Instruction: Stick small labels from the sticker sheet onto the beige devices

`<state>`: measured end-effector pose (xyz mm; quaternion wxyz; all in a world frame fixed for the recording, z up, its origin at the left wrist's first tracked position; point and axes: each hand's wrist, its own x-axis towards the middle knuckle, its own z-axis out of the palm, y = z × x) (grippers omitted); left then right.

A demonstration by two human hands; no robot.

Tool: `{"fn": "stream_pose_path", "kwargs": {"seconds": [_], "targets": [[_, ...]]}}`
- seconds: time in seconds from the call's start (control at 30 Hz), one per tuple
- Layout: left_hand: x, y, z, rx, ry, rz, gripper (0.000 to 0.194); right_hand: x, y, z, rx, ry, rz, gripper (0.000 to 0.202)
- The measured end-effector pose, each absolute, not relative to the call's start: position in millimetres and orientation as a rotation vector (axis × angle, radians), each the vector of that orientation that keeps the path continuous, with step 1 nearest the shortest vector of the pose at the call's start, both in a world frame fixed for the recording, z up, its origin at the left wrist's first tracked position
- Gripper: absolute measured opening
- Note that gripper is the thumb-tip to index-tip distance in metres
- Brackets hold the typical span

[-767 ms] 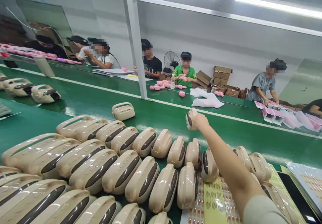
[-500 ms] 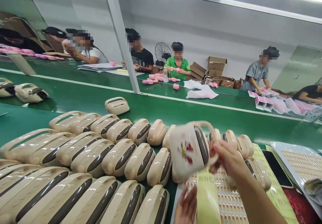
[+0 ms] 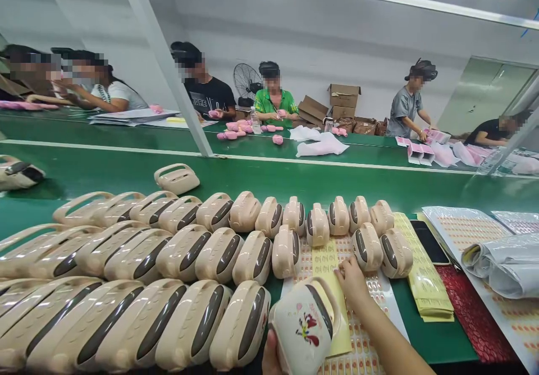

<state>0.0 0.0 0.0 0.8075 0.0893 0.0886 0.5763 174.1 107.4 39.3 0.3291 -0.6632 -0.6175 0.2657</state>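
Note:
A beige portable speaker [image 3: 301, 330] with a loop handle, a dark end strip and a red flower print on its pale face is tilted at the bottom of the head view. My left hand [image 3: 272, 355] is closed on its lower left side, with most of the fingers hidden behind it. Beyond the speaker, my right hand [image 3: 353, 286] reaches to the right edge of a yellow label sheet [image 3: 325, 258]. Its fingertips are bent together there; anything pinched between them is too small to make out. Under the yellow sheet lies a white sticker sheet [image 3: 389, 313].
Rows of beige speakers [image 3: 182, 251] fill the left and middle. Right stand more yellow sheets [image 3: 427, 285], a phone [image 3: 430, 242], a red mat [image 3: 474, 313] and rolled plastic film [image 3: 505, 263]. One speaker [image 3: 177, 179] lies on the green belt [image 3: 261, 175]. Co-workers sit or stand beyond.
The flower-printed speaker has come down and nearer, from my right hand into my left. My right hand has let go of it and moved to the yellow sheet. The view has shifted right.

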Motion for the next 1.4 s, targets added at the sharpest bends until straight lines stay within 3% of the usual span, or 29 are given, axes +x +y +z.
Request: {"fn": "stream_pose_path", "kwargs": {"seconds": [0.4, 0.57, 0.83, 1.03, 1.13, 1.4], "targets": [[16.2, 13.5, -8.3, 0.172, 0.119, 1.305, 0.039, 167.5, 119.5, 23.5, -1.725, -1.496, 0.507, 0.012], [17.6, 14.8, -7.3, 0.182, 0.175, 1.331, 0.033, 164.4, 127.9, 20.4, -1.736, -1.463, 0.506, 0.017], [27.6, 18.7, 9.2, 0.076, 0.404, 1.473, 0.027, 170.7, 110.1, 45.3, -1.598, -1.454, 0.599, 0.010], [31.7, 23.9, 40.0, -0.058, 0.577, 1.458, 0.030, 181.6, 89.1, 63.9, -1.555, -1.464, 0.648, 0.017], [29.4, 24.5, 47.8, -0.113, 0.628, 1.412, 0.036, 174.3, 101.4, 58.6, -1.598, -1.468, 0.640, 0.010], [23.0, 22.0, 34.3, -0.091, 0.632, 1.402, 0.033, 165.4, 131.8, 35.5, -1.729, -1.455, 0.588, 0.021]]}}
